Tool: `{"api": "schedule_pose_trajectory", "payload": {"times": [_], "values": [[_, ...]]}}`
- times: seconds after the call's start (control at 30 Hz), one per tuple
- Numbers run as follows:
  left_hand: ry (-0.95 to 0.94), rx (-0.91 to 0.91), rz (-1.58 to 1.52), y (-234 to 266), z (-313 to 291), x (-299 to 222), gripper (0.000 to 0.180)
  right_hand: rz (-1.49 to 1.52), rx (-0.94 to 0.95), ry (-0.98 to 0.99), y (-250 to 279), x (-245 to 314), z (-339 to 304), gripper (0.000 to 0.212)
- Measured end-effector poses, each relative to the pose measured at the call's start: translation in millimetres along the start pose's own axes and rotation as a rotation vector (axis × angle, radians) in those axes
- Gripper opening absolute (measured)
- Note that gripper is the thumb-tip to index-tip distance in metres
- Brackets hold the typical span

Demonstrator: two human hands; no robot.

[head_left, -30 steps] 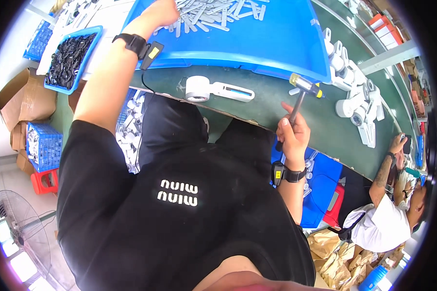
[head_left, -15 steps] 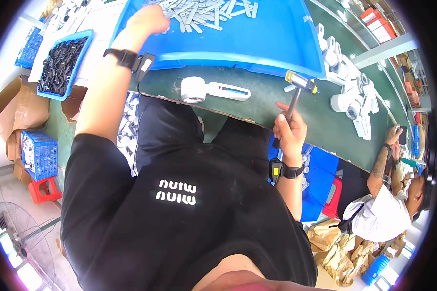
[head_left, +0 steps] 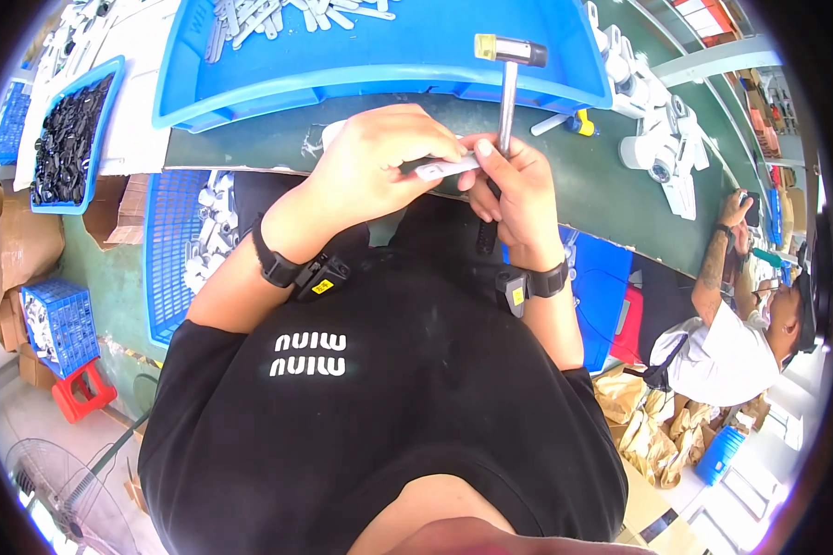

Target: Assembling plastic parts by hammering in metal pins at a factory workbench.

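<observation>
My left hand (head_left: 375, 157) reaches across the bench's near edge, fingers pinched on a flat pale grey strip (head_left: 447, 168) with a rounded end. The strip's other end meets the fingertips of my right hand (head_left: 520, 190). That hand is also closed round the dark grip of a small mallet (head_left: 508, 106), held upright, with one pale yellow face and one dark face. Behind my left hand, part of a white round-headed device (head_left: 332, 134) shows on the bench; the rest of it is hidden.
Ahead stands a big blue bin (head_left: 416, 79) with loose grey strips (head_left: 292, 17). White devices (head_left: 657, 139) are heaped right of it, near a yellow-and-dark item (head_left: 580, 122). A blue tray (head_left: 91, 176) of black parts sits left. Another person (head_left: 722, 356) works at the right.
My left hand has come out of the blue bin with a strip and met my right hand. The mallet has shifted left and stands more upright. The view has moved slightly.
</observation>
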State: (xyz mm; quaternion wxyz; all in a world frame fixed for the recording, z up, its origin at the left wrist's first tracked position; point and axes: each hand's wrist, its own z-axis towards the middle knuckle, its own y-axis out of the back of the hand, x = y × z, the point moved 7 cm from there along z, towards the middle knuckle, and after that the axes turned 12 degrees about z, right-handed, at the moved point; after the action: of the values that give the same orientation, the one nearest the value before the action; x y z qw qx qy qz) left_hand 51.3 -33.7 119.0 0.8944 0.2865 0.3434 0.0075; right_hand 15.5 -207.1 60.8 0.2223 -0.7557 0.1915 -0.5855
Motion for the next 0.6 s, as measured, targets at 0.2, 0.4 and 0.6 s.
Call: {"api": "schedule_pose_trajectory", "payload": {"times": [0.2,0.4,0.6], "values": [[0.084,-0.006,0.458,16.9,-10.0,15.4,0.031,-0.409,-0.235,0.13,5.0,12.4,8.9,0.015],[0.296,0.092,0.424,11.3,-27.8,41.5,0.035,-0.773,-0.283,0.267,-4.7,10.7,19.6,0.015],[0.251,0.049,0.377,9.4,-32.6,46.7,0.023,-0.811,-0.304,0.268,0.3,5.1,16.4,0.015]]}}
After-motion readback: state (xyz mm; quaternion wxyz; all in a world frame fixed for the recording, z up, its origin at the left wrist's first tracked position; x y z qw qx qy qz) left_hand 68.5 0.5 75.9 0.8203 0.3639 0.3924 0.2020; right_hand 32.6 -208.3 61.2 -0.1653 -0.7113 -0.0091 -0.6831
